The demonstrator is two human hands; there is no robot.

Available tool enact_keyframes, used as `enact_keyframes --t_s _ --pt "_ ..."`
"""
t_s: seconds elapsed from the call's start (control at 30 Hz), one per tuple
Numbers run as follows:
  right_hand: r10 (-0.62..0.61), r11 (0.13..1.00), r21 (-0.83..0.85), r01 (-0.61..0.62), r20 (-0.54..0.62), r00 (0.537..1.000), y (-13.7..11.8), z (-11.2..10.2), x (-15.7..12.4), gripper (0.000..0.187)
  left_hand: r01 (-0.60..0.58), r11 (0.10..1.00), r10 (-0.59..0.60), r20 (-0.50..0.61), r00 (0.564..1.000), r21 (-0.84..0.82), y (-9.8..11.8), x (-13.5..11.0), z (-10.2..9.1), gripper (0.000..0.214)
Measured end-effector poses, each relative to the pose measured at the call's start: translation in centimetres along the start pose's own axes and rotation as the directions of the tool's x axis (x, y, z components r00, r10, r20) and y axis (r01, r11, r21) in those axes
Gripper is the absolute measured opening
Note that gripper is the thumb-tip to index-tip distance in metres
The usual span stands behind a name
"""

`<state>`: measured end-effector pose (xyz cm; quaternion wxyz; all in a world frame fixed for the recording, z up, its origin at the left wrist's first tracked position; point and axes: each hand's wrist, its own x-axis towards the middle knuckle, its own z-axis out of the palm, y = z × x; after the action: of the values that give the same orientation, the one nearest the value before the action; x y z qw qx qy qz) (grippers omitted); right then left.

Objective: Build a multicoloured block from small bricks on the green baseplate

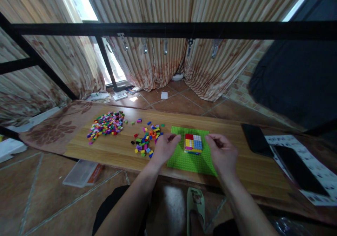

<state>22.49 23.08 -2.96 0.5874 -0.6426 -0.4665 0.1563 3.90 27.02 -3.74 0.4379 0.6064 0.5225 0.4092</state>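
A square block of stacked toy bricks point(193, 144) stands on the green baseplate point(175, 160). Red, white, yellow, pink and blue pieces make up its top. To its left is my left hand point(166, 147), thumb and fingers drawn together above the plate and apart from the stack. My right hand point(223, 153) is closed in a similar way on the other side, its fingertips near the plate's right edge. Whatever either hand pinches, if anything, is too small or hidden to make out. Loose bricks point(146, 143) lie scattered just left of my left hand.
A larger brick pile point(106, 123) covers the left part of the wooden table point(105, 155). At right lie a black phone-like slab point(256, 139), another dark slab point(300, 169) and a printed sheet point(325, 173). A black metal bar point(168, 29) with hooks crosses beyond the table.
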Motion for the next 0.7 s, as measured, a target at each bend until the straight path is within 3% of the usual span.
enact_keyframes --t_s 0.1,0.2,0.3,0.37,0.53,0.63,0.7 --pt "-0.012 0.994 0.105 0.028 -0.149 0.989 -1.0 -0.3 0.4 0.024 0.045 0.99 -0.06 -0.109 0.992 -0.133 -0.1 1.0 -2.3 0.033" --pt "-0.066 0.991 0.109 0.082 -0.144 0.987 -2.0 0.1 -0.3 0.021 0.082 0.958 -0.148 -0.228 0.962 -0.276 0.2 1.6 -4.3 0.032" --pt "-0.149 0.987 0.066 0.148 0.012 0.989 -2.8 0.9 -1.8 0.018 0.065 0.932 -0.183 -0.309 0.933 -0.356 1.0 1.3 -6.1 0.032" --pt "-0.213 0.977 0.041 0.209 0.175 0.961 -3.2 1.7 -3.1 0.017 0.05 0.917 -0.201 -0.352 0.914 -0.395 1.5 0.9 -7.2 0.031" --pt "-0.263 0.945 -0.017 0.326 0.552 0.791 -3.6 3.7 -5.4 0.017 0.036 0.873 -0.254 -0.391 0.885 -0.486 1.8 0.2 -9.4 0.031" --pt "-0.247 0.928 -0.05 0.368 0.656 0.713 -3.3 5.0 -6.1 0.018 0.026 0.856 -0.262 -0.39 0.883 -0.516 1.6 0.0 -10.1 0.03" --pt "-0.244 0.916 -0.068 0.395 0.685 0.686 -2.9 5.8 -6.3 0.019 0.031 0.854 -0.268 -0.389 0.881 -0.519 1.6 -0.2 -10.3 0.03"
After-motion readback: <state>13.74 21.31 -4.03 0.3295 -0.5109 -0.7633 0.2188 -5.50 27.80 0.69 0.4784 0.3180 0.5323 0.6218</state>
